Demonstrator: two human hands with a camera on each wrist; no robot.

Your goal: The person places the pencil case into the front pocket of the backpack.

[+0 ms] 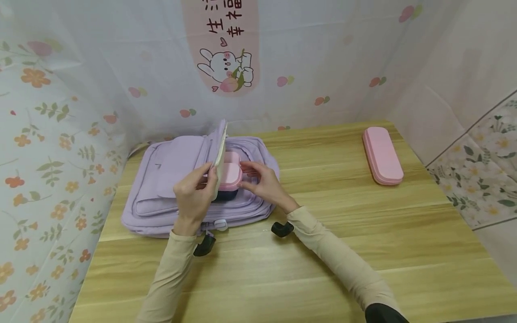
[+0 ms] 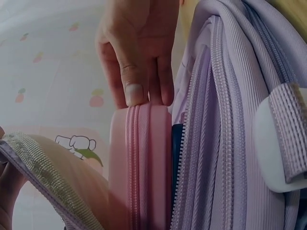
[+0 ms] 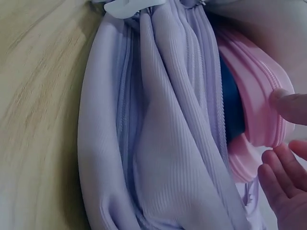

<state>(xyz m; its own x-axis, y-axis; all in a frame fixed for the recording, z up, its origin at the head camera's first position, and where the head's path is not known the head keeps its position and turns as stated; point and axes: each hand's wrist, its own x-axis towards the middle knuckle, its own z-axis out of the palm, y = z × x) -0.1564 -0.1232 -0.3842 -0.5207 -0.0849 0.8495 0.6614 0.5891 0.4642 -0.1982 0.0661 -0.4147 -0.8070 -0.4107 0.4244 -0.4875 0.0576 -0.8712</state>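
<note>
A lavender backpack point(image 1: 161, 175) lies on the table with its zipped front compartment unfastened. My left hand point(image 1: 191, 193) pinches the edge of the raised flap point(image 1: 220, 157) and holds it upright. My right hand point(image 1: 262, 181) grips the end of a pink zip case point(image 1: 231, 175), thumb and fingers at its corners. Most of that case sits inside the compartment; the flap covers its far end. Beside it in the compartment are another pink piece point(image 3: 242, 160) and a dark blue item point(image 3: 232, 105), both mostly hidden. The left wrist view shows my right thumb on the case's zip edge.
A second long pink case point(image 1: 383, 155) lies at the table's back right. A white buckle point(image 1: 221, 224) sits at the backpack's near edge. Patterned cloth walls point(image 1: 323, 58) stand behind and on both sides of the wooden table point(image 1: 323, 188).
</note>
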